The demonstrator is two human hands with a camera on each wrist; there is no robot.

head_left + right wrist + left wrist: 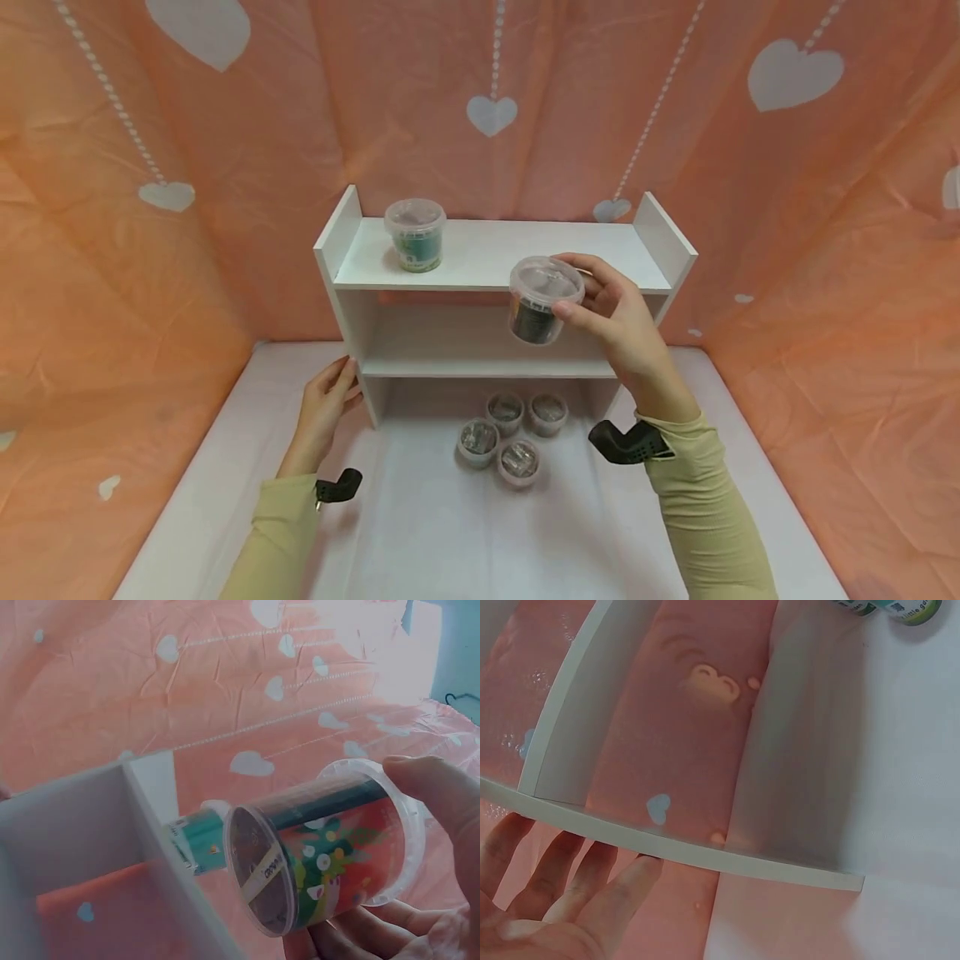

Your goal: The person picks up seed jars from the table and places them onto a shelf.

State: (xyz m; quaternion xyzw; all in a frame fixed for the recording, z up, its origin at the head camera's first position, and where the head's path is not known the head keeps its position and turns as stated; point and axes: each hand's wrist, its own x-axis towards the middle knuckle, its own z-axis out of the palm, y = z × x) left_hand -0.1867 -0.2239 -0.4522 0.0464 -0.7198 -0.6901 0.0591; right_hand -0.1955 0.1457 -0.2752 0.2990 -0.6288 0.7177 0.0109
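My right hand (626,337) grips a clear plastic tub (534,315) with a translucent lid, thumb on one side and fingers round the other. It is held in front of the top board of a white shelf unit (487,367). Colourful printing with red and green shows on this tub (341,859) in the right wrist view. With its fingertips my left hand (322,412) touches the outer face of the unit's left side panel (682,853). A green-labelled lidded tub (417,242) stands upright at the left of the top board.
Several lidded tubs (477,440) stand close together on the white tabletop (427,533), below and in front of the lower board. Orange cloth (420,108) with white hearts hangs behind and at both sides. The unit's right side panel (666,237) rises above the top board.
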